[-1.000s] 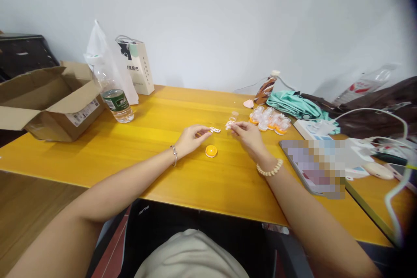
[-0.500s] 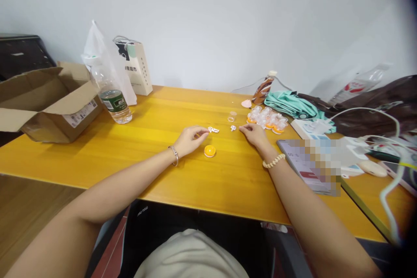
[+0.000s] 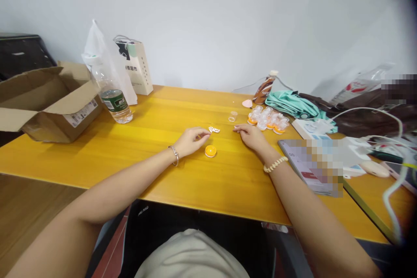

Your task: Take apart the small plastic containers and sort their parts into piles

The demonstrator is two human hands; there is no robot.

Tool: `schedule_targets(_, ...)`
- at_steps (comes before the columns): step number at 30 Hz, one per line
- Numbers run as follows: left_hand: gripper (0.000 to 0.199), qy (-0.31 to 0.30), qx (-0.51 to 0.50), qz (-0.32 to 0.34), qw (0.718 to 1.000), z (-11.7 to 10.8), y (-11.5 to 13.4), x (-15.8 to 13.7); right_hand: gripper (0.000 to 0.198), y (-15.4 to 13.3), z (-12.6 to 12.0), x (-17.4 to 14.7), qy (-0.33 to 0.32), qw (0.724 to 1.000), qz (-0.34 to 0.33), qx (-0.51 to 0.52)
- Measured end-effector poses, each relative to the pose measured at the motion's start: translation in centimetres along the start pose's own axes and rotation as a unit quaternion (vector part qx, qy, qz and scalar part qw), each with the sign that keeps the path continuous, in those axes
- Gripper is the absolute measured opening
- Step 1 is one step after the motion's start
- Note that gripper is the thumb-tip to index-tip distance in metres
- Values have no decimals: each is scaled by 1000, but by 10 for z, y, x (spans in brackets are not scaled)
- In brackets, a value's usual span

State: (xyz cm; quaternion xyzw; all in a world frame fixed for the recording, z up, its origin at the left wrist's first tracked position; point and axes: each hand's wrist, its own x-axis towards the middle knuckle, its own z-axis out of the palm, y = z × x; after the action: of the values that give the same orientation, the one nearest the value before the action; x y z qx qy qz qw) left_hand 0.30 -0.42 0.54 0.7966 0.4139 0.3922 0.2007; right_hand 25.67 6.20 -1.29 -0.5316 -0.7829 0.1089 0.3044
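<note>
My left hand (image 3: 193, 140) rests over the table with thumb and forefinger pinched at the edge of a small white patterned cut-out piece (image 3: 214, 130). My right hand (image 3: 250, 135) is closed at the fingertips, where only a sliver of a second small white piece (image 3: 235, 127) shows; the fingers hide the rest. Between the hands and closer to me sits a small round orange cup (image 3: 210, 151) with a pale rim underneath. A small clear plastic cup (image 3: 232, 116) stands just beyond my right fingertips.
Several clear domes with orange bases (image 3: 267, 119) cluster right of the clear cup. Behind them are a coffee bottle (image 3: 263, 90) and teal cloth (image 3: 293, 105). A tablet (image 3: 299, 169) lies by my right forearm. At left stand a water bottle (image 3: 114, 102) and cardboard box (image 3: 48, 104).
My right hand has moved slightly left, and its fingers have closed over the small white piece that lay in plain sight before. The left hand has hardly moved.
</note>
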Motion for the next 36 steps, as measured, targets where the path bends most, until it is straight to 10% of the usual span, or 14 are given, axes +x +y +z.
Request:
schedule_targets(13, 25, -33, 11, 5, 999, -5, 4, 0, 32, -27, -18, -11, 65, 992, 87, 63)
schedule_targets(21, 35, -173, -7, 94, 980, -12, 11, -3, 39, -65, -19, -31, -207, 964, -60, 153)
schedule_targets(36, 37, -198, 11, 80, 977, -13, 6, -2, 27, -86, 11, -39, -185, 970, -95, 129)
